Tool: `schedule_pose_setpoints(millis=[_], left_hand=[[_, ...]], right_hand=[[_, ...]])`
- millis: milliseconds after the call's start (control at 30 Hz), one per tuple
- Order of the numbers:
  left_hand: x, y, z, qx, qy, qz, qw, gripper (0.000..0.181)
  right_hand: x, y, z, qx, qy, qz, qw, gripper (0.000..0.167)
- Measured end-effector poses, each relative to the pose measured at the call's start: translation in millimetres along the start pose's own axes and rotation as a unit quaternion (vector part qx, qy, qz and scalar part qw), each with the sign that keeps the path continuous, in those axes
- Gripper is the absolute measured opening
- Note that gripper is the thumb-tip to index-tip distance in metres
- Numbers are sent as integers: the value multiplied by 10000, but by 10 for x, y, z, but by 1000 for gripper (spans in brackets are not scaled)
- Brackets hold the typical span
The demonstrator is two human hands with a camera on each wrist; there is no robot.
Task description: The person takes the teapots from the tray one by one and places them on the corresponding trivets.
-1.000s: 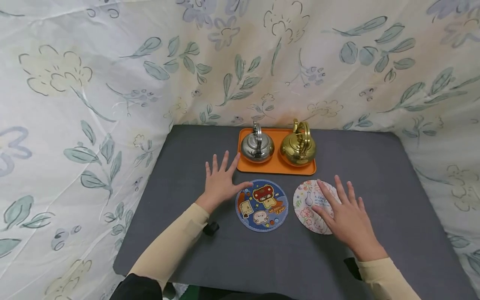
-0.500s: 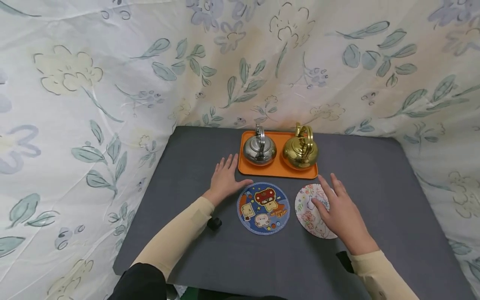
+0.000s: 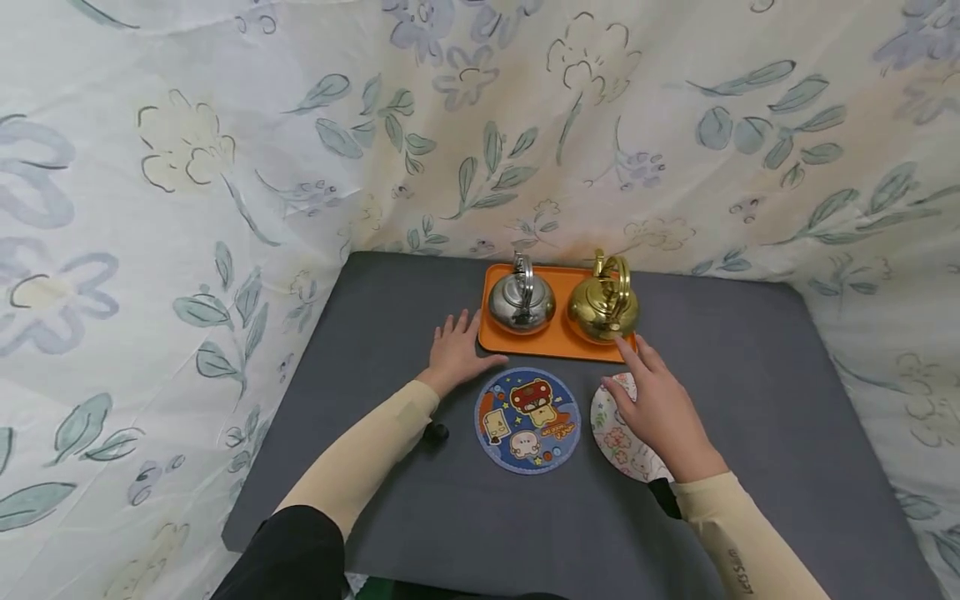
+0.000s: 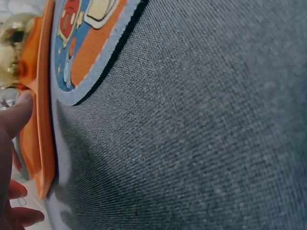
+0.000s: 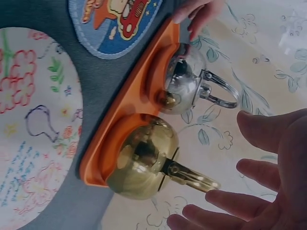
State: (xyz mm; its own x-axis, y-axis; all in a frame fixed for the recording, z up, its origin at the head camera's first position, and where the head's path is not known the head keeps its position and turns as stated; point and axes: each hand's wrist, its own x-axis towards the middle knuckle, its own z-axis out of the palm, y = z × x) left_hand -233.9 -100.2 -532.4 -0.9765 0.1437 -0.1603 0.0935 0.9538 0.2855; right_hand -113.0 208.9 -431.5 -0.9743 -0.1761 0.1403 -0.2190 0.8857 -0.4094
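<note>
"Your left hand (image 3: 457, 354) and your right hand (image 3: 660, 408) are both released, with the fingers extended and nothing grasped in either."

"And what lies between them?"

"Ahead of the gap between your hands sits the orange tray (image 3: 540, 346). Your left fingertips are at its near corner on that side, but contact can't be told for certain. On it, the silver kettle (image 3: 521, 302) stands upright nearer your left hand, and the gold kettle (image 3: 602, 308) stands upright nearer your right, both with their handles up."

"How close is your right hand to the gold one?"

"Your index fingertip overlaps its near lower side from the head view. From the right wrist, your spread fingers show beside its handle. Whether you touch it, these views can't settle."

"And on your side of the tray?"

"You have the blue coaster (image 3: 527, 421) flat between your hands, its far edge just beside your left thumb. The floral coaster (image 3: 618, 437) lies partly hidden under your right hand. Both rest on the gray table (image 3: 525, 533), and beyond your hands hangs the patterned cloth (image 3: 420, 192), printed with flowers and leaves."
</note>
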Motion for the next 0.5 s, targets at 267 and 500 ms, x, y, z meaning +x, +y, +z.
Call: schedule_pose_setpoints(millis=[267, 500], left_hand=[[77, 3, 77, 26, -58, 155, 9999, 114], [84, -92, 137, 255, 13, -43, 9997, 102]], right_hand=[[103, -75, -68, 35, -26, 32, 10000, 70], [219, -154, -62, 81, -97, -68, 9999, 68]])
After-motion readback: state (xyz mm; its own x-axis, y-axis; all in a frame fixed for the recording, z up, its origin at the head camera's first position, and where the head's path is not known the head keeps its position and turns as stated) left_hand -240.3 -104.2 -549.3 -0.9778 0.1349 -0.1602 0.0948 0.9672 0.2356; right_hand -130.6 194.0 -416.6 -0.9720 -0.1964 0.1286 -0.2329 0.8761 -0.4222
